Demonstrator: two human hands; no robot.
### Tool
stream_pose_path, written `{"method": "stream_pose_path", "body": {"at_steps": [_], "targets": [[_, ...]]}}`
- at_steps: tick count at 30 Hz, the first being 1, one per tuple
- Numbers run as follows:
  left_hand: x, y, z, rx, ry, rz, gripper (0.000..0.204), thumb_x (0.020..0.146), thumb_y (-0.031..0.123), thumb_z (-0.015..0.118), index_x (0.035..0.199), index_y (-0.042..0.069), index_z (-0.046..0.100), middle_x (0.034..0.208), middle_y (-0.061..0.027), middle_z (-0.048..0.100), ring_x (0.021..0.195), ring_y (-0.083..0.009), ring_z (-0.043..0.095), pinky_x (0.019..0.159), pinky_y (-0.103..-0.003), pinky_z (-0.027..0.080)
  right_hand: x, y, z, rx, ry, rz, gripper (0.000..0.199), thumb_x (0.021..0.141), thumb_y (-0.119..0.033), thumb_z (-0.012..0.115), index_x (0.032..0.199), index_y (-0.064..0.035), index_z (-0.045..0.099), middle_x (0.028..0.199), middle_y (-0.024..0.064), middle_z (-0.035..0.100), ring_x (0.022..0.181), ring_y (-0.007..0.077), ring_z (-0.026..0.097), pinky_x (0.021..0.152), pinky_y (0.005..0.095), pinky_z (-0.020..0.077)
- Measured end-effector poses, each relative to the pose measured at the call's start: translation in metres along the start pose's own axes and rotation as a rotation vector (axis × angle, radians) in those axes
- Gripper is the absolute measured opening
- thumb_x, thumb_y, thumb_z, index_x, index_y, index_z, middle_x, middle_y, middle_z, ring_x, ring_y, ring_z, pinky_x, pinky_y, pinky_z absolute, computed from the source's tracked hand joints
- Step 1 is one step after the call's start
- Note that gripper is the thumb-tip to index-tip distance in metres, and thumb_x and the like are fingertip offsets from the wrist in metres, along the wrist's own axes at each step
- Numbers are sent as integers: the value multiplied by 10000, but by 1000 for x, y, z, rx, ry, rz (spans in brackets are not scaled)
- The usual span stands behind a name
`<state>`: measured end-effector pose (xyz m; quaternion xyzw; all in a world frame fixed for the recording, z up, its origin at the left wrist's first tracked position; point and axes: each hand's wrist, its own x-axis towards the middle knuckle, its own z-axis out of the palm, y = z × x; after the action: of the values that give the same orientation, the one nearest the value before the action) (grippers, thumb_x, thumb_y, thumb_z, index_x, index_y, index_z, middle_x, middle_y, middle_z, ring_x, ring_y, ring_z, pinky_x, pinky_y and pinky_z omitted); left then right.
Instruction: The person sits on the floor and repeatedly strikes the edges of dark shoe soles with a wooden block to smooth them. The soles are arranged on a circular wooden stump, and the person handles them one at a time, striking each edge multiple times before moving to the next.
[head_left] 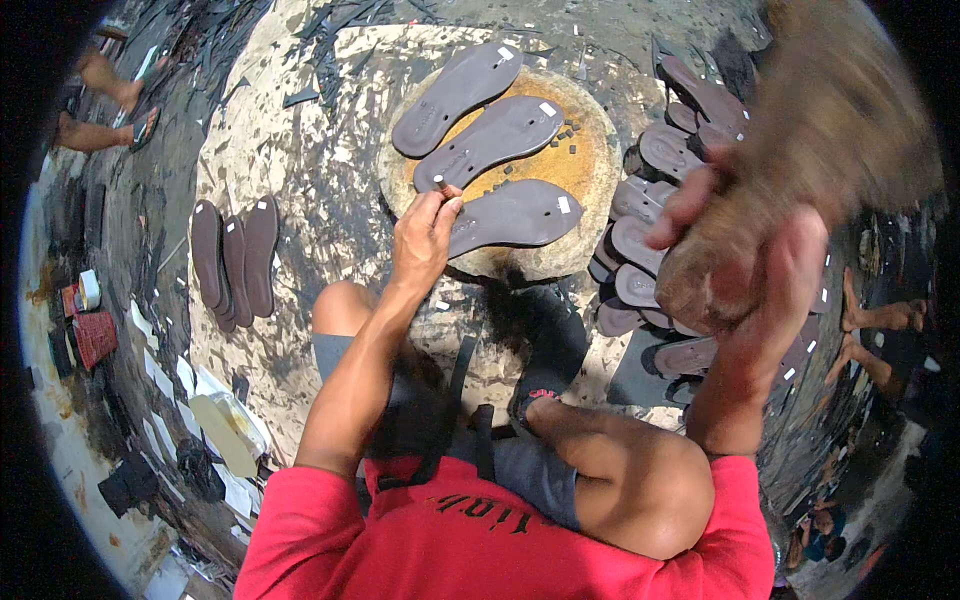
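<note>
Three grey-brown sandal soles lie on a round block (597, 125) with a yellowish top: a far sole (460, 98), a middle sole (500, 135) and a near sole (520, 212). My left hand (422, 240) is closed round a short hole punch (441, 184), upright at the left end of the middle sole. Its lower tip is hidden by my fingers. Raised at the right, my right hand (790, 250) grips a thick wooden mallet (840, 120), smeared by motion. Small dark holes show in the soles, and small dark cut-out bits (568, 132) lie beside them.
Several more soles (640, 240) are piled right of the block, partly behind the mallet. A small row of dark soles (234, 260) lies at the left on a stained sheet (330, 130). Other people's feet (130, 95) show at both sides. My bent knee (670, 490) is near the front.
</note>
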<state>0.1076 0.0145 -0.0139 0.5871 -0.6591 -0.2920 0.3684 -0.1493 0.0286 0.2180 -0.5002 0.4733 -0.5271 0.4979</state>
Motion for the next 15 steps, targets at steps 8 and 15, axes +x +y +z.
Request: {"method": "stream_pose_path", "body": {"at_steps": [8, 15], "targets": [[-2, -6, 8, 141, 6, 277, 223, 946, 75, 678, 1146, -23, 675, 959, -203, 658, 936, -439, 621, 852, -474, 505, -55, 191, -14, -332, -534, 795, 698, 1056, -546, 512, 1404, 58, 540, 1348, 271, 626, 1245, 325, 603, 1065, 408, 457], [-22, 16, 2, -398, 35, -396, 306, 1086, 268, 595, 1189, -8, 679, 927, -47, 697, 868, -117, 665, 763, -277, 555, -91, 212, -27, -145, -398, 699, 531, 1085, -501, 494, 1043, 1, 661, 871, 1, 621, 819, 104, 509, 735, 314, 458]]}}
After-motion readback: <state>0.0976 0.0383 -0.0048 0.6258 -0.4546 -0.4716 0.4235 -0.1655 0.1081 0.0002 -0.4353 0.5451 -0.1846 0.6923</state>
